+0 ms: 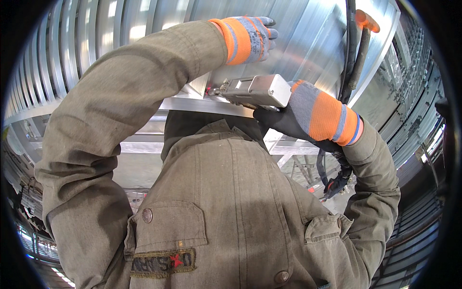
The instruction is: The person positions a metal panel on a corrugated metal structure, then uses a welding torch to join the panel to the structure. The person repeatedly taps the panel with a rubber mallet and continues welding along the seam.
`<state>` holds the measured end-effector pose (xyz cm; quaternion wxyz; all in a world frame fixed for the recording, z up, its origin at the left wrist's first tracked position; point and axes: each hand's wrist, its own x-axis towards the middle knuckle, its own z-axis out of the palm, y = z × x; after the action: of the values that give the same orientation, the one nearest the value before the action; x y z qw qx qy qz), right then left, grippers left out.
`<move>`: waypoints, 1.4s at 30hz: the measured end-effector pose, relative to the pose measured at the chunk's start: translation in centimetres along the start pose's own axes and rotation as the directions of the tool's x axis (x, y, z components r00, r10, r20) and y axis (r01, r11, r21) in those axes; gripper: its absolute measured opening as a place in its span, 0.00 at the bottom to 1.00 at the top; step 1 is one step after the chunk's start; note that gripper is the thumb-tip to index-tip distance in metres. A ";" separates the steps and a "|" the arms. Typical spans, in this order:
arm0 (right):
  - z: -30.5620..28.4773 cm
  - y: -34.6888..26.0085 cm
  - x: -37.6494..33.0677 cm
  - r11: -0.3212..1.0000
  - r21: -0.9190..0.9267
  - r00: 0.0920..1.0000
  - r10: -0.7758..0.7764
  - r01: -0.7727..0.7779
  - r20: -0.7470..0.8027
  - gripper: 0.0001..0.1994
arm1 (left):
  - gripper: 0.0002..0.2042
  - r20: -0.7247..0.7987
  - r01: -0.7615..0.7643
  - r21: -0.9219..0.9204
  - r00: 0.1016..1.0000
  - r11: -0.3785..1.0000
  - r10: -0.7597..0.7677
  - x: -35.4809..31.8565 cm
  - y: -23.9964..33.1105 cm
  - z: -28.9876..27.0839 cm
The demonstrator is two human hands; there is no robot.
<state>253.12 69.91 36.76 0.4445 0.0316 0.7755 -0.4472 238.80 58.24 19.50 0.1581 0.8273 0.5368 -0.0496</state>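
My left hand (250, 39), in an orange and grey knit glove, lies palm down against a ribbed silver metal panel (301, 36); its fingers are stretched out and hold nothing. My right hand (313, 111), in a matching glove with a black palm, is closed around the rear of a silver, boxy hand tool (255, 91). The tool's narrow end points left, with a small red tip over a pale metal frame rail (207, 106). The fingers under the tool are partly hidden.
A hammer with an orange head (368, 21) and black hoses (350, 53) lie on the panel at right. Another black hose (344, 168) hangs below my right wrist. Frame bars (144, 147) cross near my waist; upright metal ribs (70, 48) line the far left.
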 end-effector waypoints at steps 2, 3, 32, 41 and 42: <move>0.1 -0.3 0.4 1.000 0.019 1.000 0.017 -0.016 -0.012 0.22 | 0.10 -0.067 0.005 -0.016 0.998 1.000 -0.006 0.3 -0.1 1.4; 0.2 -0.5 0.6 0.998 0.016 0.998 0.065 -0.065 0.006 0.22 | 0.11 -0.053 0.005 -0.020 0.999 1.000 -0.006 0.4 -0.1 2.0; -1.5 -2.3 0.7 0.980 -0.021 0.973 0.198 -0.197 0.121 0.23 | 0.09 0.040 -0.015 -0.001 0.999 1.000 0.015 0.4 -0.5 0.9; -0.6 -1.4 -0.1 0.997 0.008 0.997 0.071 -0.071 0.006 0.23 | 0.06 -0.055 -0.022 -0.005 0.998 1.000 0.022 -0.8 -0.4 0.0; -0.5 -1.2 -0.3 0.998 0.008 0.998 0.069 -0.070 0.011 0.23 | 0.06 -0.049 -0.021 -0.012 0.999 1.000 0.020 -0.8 -0.4 0.0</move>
<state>252.40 69.70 37.85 0.4640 0.0580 0.7695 -0.4350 238.11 57.76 19.65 0.1503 0.8327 0.5324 -0.0244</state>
